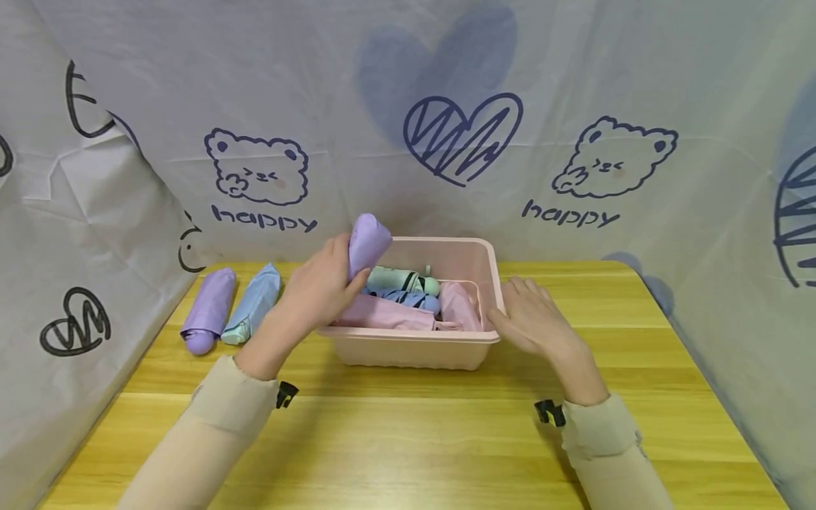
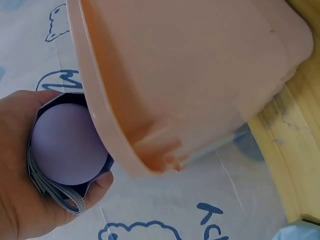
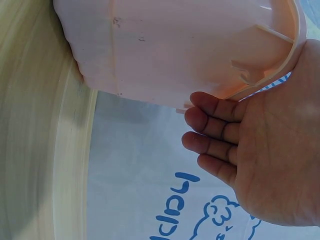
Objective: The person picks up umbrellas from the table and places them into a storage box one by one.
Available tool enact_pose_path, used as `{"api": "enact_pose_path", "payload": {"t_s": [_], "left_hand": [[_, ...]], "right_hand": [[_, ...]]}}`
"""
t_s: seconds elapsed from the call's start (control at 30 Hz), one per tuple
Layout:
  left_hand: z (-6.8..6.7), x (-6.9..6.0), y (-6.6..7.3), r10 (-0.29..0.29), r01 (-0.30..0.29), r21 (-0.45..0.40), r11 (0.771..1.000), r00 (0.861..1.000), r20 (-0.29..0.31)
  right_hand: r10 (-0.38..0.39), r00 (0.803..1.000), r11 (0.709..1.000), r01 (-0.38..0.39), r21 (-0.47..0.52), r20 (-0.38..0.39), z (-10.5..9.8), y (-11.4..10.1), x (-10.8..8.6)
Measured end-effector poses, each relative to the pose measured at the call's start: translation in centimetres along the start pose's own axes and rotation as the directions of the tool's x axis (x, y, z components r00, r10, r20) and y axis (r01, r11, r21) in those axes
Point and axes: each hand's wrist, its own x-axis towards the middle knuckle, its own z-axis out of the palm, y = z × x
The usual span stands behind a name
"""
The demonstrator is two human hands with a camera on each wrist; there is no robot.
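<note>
A folded purple umbrella (image 1: 368, 244) is gripped in my left hand (image 1: 321, 287), above the left side of a pink plastic bin (image 1: 408, 352). Its round handle (image 2: 70, 142) and grey wrist strap face the left wrist camera, close to the bin's rim. My right hand (image 1: 532, 315) is at the bin's right rim, fingers loosely bent and holding nothing; the thumb lies by the edge. Inside the bin lie a light green umbrella (image 1: 398, 278), a blue umbrella (image 1: 408, 299), a pink umbrella (image 1: 389, 313) and another pink folded item (image 1: 459, 307).
On the wooden table (image 1: 408, 439), left of the bin, another purple umbrella (image 1: 213, 301) and a light blue umbrella (image 1: 255, 301) lie side by side. A printed white cloth (image 1: 357, 163) hangs behind the table and along its left side.
</note>
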Motion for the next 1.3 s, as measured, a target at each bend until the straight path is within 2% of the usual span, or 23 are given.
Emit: {"api": "enact_pose_path", "payload": {"t_s": [0.13,0.27,0.37,0.5,0.63,0.8,0.87,1.0,1.1,1.3], "left_hand": [[0.4,0.9,0.6,-0.027,0.027,0.008,1.0,1.0,0.013],[1.0,1.5,1.4,-0.065,0.065,-0.024,0.998,0.998,0.018],[1.4,1.8,2.4,-0.088,0.089,-0.094,0.992,0.996,0.019],[1.8,2.4,3.6,-0.081,0.08,-0.215,0.973,0.997,0.002],[2.3,2.8,5.0,-0.082,0.078,-0.287,0.955,0.997,-0.001],[3.5,3.3,6.8,-0.087,0.087,-0.356,0.93,0.996,0.015],[4.1,3.4,7.4,-0.076,0.078,-0.352,0.933,0.997,0.02],[5.0,3.6,8.5,-0.059,0.072,-0.29,0.954,0.997,0.052],[5.5,3.8,9.2,-0.055,0.081,-0.249,0.965,0.992,0.112],[6.1,4.3,9.8,-0.047,0.089,-0.174,0.981,0.972,0.231]], "right_hand": [[0.001,1.0,1.0,-0.001,0.004,0.0,0.0,0.1,0.0],[0.003,1.0,1.0,-0.003,0.008,0.003,0.1,0.0,0.0],[0.01,1.0,1.0,-0.01,0.012,0.008,0.2,0.0,0.0],[0.02,1.0,1.0,-0.02,0.018,0.021,0.2,-0.1,-0.1],[0.021,0.999,1.0,-0.022,0.019,0.025,0.1,-0.1,-0.2],[0.012,1.0,1.0,-0.012,0.021,0.012,0.1,-0.1,-0.2],[0.007,1.0,1.0,-0.007,0.022,0.009,0.1,-0.1,-0.2],[0.001,1.0,1.0,-0.002,0.029,0.011,0.0,-0.1,-0.1],[0.002,1.0,1.0,-0.002,0.03,0.011,0.0,0.0,-0.1],[-0.004,1.0,1.0,0.003,0.019,0.009,0.1,0.0,-0.1]]}}
